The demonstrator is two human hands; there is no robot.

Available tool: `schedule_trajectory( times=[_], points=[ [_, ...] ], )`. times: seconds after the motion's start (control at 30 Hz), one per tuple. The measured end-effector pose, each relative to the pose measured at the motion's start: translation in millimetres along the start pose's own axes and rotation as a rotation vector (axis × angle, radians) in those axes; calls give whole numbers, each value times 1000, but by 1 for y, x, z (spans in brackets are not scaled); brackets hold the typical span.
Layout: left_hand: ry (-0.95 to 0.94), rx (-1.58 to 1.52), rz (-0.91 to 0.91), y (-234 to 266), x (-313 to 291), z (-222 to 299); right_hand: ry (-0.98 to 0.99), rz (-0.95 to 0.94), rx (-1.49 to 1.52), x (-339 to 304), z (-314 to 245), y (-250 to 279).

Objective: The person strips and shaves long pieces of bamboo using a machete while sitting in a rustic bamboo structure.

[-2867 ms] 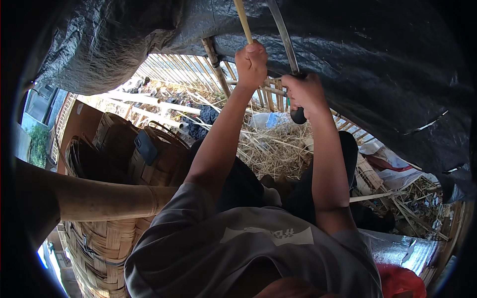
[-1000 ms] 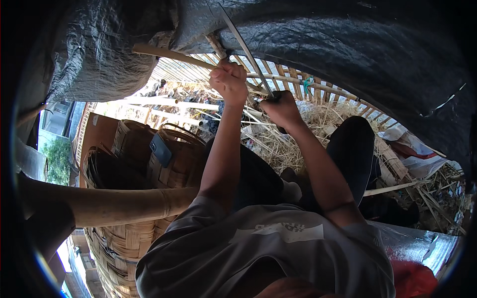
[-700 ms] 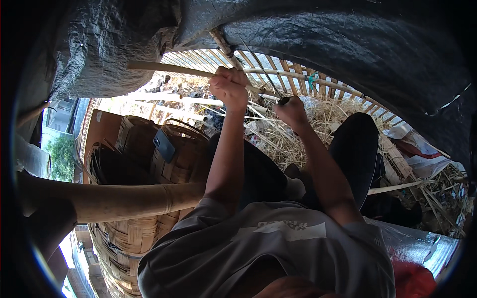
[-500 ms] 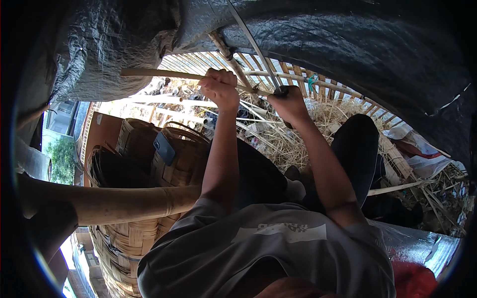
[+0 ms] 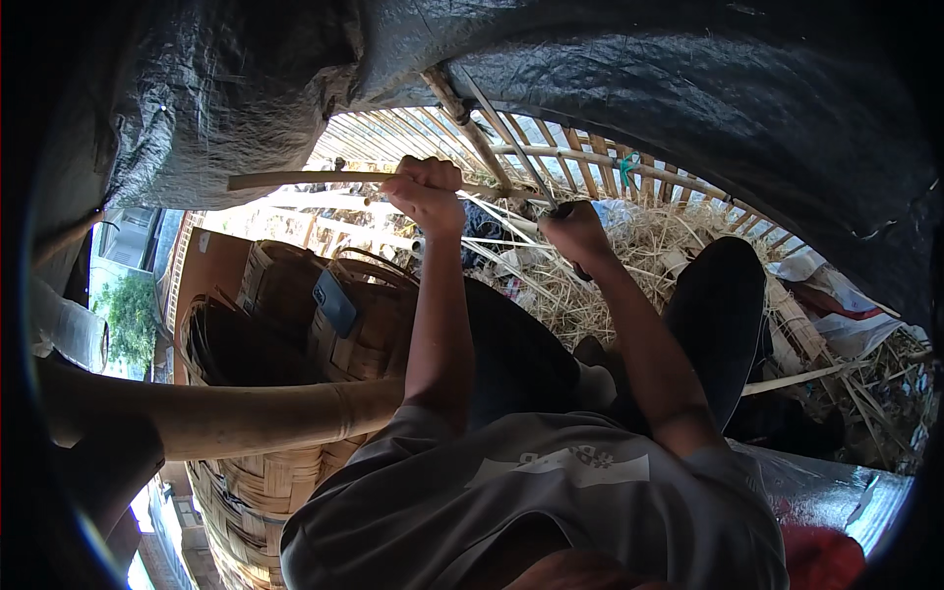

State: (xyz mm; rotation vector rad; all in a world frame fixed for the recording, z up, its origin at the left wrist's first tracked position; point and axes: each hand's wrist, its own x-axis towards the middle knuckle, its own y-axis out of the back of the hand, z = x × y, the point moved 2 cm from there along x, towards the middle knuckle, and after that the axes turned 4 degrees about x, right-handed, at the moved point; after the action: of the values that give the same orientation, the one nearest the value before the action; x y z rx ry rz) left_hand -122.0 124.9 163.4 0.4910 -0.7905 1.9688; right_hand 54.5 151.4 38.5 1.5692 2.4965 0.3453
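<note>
My left hand (image 5: 426,197) is closed in a fist around a thin bamboo strip (image 5: 305,179), which sticks out well to the left of it. On the other side the strip runs toward my right hand (image 5: 578,236) and meets the knife near its handle. That hand is wrapped round the dark handle of the knife, whose long, straight blade (image 5: 506,133) slants up and to the left. Whether the edge is cutting into the strip is too small to tell. Both arms are stretched forward over my legs.
A woven bamboo basket (image 5: 246,472) stands at my left, with a phone (image 5: 335,303) on woven bamboo there. A thick bamboo pole (image 5: 265,418) crosses at left. Straw-like shavings (image 5: 551,315) litter the ground before a slatted bamboo fence (image 5: 590,162). Dark plastic sheeting (image 5: 669,79) hangs above.
Both hands have come a little nearer to me, the right one more so. The knife blade has come down with it. The view has shifted slightly.
</note>
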Motion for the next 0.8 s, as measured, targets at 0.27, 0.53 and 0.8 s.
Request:
schedule_trajectory(
  times=[0.27,0.53,0.8],
  points=[
    [-153,142,-125,-28,-35,4,-215,-53,29,-2,21,-29],
    [-39,72,-86,-22,-38,9,-307,8,-138,-18,8,-22],
    [-84,154,-157,-4,-52,9,-215,202,-264,-23,19,-43]
  ],
)
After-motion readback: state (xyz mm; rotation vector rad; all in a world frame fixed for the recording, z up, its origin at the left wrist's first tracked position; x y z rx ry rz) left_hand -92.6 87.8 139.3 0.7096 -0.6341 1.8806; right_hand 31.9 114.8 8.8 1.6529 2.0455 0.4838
